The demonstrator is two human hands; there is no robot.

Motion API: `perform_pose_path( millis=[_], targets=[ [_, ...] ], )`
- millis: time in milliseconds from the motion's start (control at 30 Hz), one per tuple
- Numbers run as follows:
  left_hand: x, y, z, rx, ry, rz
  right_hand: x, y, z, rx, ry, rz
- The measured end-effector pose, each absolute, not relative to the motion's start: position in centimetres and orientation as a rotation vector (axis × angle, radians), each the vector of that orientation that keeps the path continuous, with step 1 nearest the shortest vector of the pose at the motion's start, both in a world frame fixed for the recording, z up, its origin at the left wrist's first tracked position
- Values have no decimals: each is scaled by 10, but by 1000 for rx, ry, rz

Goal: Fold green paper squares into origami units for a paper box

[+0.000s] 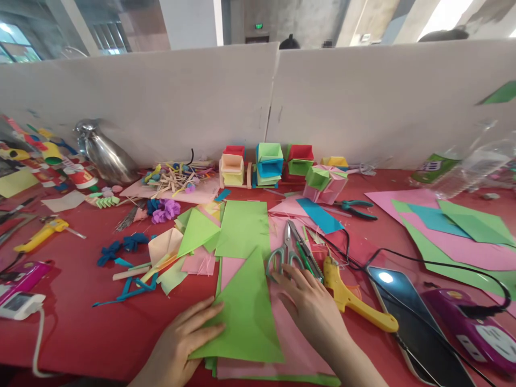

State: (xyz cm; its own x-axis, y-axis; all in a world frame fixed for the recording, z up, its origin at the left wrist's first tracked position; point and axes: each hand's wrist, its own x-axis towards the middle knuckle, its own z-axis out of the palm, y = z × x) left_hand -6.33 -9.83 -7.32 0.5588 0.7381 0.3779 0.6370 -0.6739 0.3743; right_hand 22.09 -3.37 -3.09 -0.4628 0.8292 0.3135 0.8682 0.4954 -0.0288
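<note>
My left hand [191, 330] lies with fingers outstretched on the left edge of a green triangular sheet of paper [245, 317]. My right hand [310, 306] is spread, its fingertips over the handles of the grey-green scissors [287, 252]. Whether they touch the handles I cannot tell. Under the triangle is a stack of pink paper [298, 344] and green sheets. A green rectangular sheet [244, 228] lies just beyond. Beside the scissors, to the right, is a utility knife [306, 250], and a yellow glue gun [346, 295] lies right of my right hand.
Folded paper boxes [269, 161] stand by the white partition [181, 102]. A phone [415, 317], black cables and a purple power strip [471, 328] occupy the right. Paper scraps [199, 231] and blue paper pieces lie left; a metal jug [105, 150] and plastic bottle [471, 166] stand behind.
</note>
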Motion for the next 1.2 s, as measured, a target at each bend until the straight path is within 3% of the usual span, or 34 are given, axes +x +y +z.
perform_pose_path(
  millis=[233,500,800,1000,1200],
  targets=[
    [-53,-91,-75,2543,1212,708,220,-9,-23,-1627,-2429,-314],
    [-47,-78,-67,2432,1175,569,225,-53,-15,-979,-2679,591],
    [-45,-81,-54,2142,1415,778,212,-56,-35,-1277,-2300,655],
    [-33,-74,-57,2032,1688,800,204,-41,-33,-1780,-2068,667],
    [-30,-68,-60,2099,1839,741,208,-41,-45,-1694,-1907,677]
  ],
)
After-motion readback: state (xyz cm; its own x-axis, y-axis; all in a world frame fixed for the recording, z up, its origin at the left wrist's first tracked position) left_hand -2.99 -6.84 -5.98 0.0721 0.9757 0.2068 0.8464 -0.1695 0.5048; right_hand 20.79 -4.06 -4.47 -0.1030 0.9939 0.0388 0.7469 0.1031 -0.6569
